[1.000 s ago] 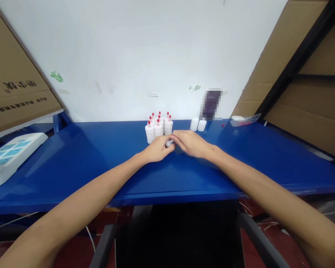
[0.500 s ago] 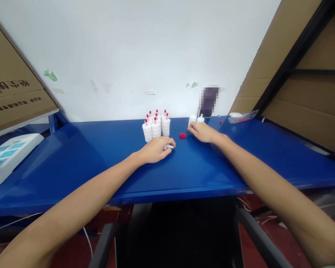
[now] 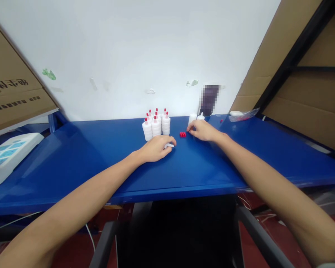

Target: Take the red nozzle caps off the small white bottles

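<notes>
My left hand (image 3: 156, 148) rests on the blue table (image 3: 86, 156), fingers curled round a small white bottle (image 3: 169, 145) lying on its side. Just behind it stands a cluster of several white bottles with red caps (image 3: 156, 124). My right hand (image 3: 202, 130) lies further back, fingers bent, its tips beside a little heap of loose red caps (image 3: 182, 134). Two uncapped white bottles (image 3: 195, 117) stand right behind that hand. What the right fingers hold, if anything, is hidden.
A white electronic scale (image 3: 8, 152) sits at the table's left end under a cardboard box (image 3: 13, 93). A clear plastic bag (image 3: 241, 114) lies at the back right beside stacked cardboard (image 3: 309, 100). A white wall closes the back.
My right hand left the left hand, reached back to the uncapped bottles and now sits by the red caps. The left hand stayed put on the lying bottle.
</notes>
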Motion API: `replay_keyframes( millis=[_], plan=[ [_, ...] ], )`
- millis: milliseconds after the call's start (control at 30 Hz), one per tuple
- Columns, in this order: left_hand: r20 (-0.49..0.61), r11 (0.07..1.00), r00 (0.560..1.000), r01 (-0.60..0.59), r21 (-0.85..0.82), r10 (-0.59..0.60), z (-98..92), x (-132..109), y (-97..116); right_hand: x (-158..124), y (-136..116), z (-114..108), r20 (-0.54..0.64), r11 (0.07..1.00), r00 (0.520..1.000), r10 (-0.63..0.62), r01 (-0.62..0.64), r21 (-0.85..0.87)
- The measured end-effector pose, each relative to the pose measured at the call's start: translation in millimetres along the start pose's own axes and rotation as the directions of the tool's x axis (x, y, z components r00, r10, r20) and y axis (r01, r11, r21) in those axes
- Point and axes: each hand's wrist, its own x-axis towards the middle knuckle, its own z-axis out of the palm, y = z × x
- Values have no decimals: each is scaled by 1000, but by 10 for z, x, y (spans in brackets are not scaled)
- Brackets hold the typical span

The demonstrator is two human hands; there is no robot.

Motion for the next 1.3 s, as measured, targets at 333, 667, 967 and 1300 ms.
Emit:
replay_keyframes(
  millis=[333,667,967,1300],
  plan=[
    [-2,1000,1000,6,-5,-6,10,4,-17,2,-64,20,14,999,1000,-23,22,31],
    [4,1000,1000,27,-6,-27,5,-4,-7,-10,-69,18,6,998,999,-41,41,52],
    [10,998,998,61,-6,-61,-13,-11,15,-21,-62,52,-35,990,997,-74,77,116],
    [12,999,999,43,-4,-43,-9,-12,0,-19,-62,61,-59,976,994,-90,100,193]
  ],
)
